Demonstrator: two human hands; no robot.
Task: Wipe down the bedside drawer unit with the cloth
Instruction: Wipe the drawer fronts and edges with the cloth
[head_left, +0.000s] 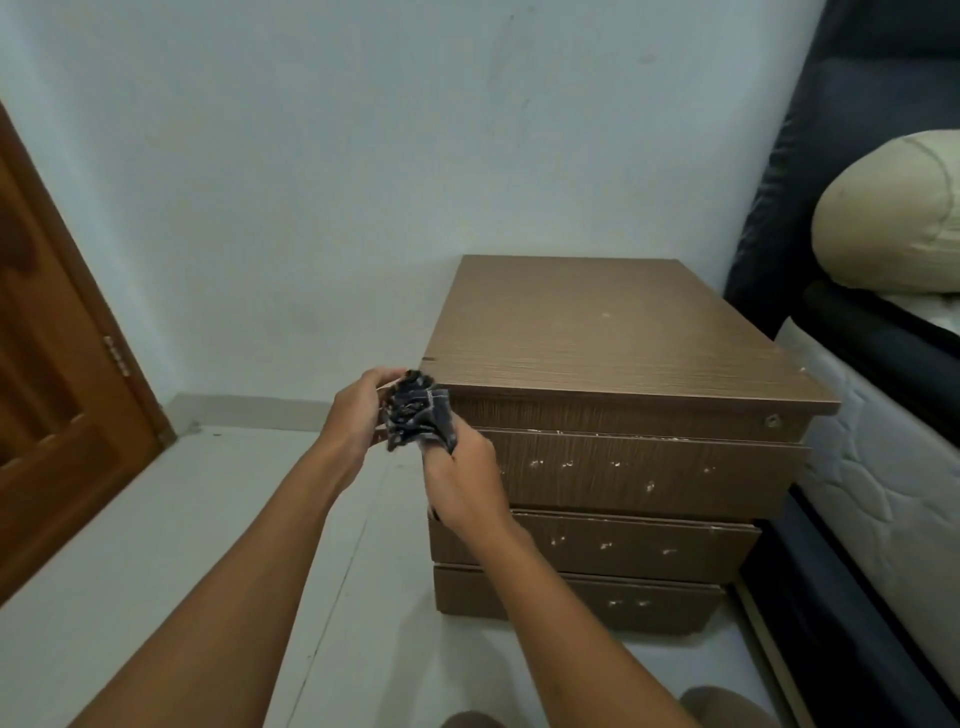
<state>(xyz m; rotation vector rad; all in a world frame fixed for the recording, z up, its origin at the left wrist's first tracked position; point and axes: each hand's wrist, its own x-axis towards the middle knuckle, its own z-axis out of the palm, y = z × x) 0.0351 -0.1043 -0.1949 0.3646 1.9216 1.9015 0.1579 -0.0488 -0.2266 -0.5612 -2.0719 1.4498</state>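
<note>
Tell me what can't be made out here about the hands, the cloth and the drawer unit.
Head view, the only one:
- Cloth: bunched between the left hand and right hand, so its size and pattern are hidden.
- Drawer unit: its right side is turned away, toward the mattress; the right hand covers the top drawer front's left end.
- Pale specks on the drawer fronts: too small to tell chips from dirt.
- Door: cut off by the left edge.

The drawer unit (613, 395) stands against the wall (363, 182), bed (878, 415) just right, door (57, 374) well left, cloth (418, 418) before its front left corner.
</note>
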